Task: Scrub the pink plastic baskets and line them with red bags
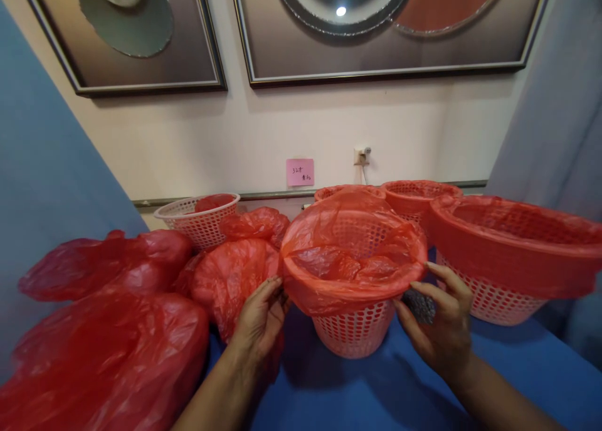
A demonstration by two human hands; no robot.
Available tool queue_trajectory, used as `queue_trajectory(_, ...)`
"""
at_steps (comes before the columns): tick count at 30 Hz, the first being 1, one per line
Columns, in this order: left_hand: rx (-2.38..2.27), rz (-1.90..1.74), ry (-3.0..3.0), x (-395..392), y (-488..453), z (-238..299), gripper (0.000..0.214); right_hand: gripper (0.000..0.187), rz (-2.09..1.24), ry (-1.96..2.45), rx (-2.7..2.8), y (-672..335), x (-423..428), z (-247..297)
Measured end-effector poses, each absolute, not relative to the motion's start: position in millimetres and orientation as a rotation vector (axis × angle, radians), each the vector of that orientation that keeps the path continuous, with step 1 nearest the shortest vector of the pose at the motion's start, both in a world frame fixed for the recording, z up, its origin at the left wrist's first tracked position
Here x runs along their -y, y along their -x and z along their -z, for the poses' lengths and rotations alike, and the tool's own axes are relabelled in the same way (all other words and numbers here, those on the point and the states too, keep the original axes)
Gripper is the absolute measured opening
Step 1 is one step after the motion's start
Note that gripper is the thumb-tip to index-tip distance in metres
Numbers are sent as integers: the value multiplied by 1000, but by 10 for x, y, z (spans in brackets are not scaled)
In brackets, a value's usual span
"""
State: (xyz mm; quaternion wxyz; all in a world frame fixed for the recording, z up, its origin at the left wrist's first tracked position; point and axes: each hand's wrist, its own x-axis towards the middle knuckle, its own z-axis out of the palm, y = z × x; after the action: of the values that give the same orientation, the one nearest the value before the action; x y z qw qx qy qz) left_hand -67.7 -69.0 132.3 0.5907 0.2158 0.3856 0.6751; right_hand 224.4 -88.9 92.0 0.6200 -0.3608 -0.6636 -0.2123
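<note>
A white perforated plastic basket (353,330) stands upright on the blue tabletop in front of me. A red plastic bag (352,290) lines it and is folded over its rim, with loose film sagging inside and bunched up at the back. At the rim's left side, my left hand (263,318) has its fingers closed on the bag's edge; some fingertips are hidden. My right hand (442,318) holds the folded edge at the right side, thumb below and fingers curved at the rim. A dark, shiny crumpled thing (420,305) shows behind the right fingers.
Loose red bags (113,349) are heaped on the left. Behind them is a white basket (188,214) with red plastic in it. A large bag-lined basket (508,293) stands right, with two others behind. A pink note (300,172) and a socket (362,156) are on the wall.
</note>
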Motion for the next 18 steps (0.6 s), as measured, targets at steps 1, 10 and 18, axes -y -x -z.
queue_trajectory(1, -900, -1569, -499, 685, 686, -1310, 11, 51, 491, 845, 1512, -2277, 871, -906)
queue_trajectory(10, -961, -1541, -500, 693, 714, -1279, 12, 37, 212, 867, 1299, -2397, 657, -798)
queue_trajectory(18, -985, -1509, -487, 737, 690, -1262, 14, 44, -1121, 669, 733, -2363, 760, -1112)
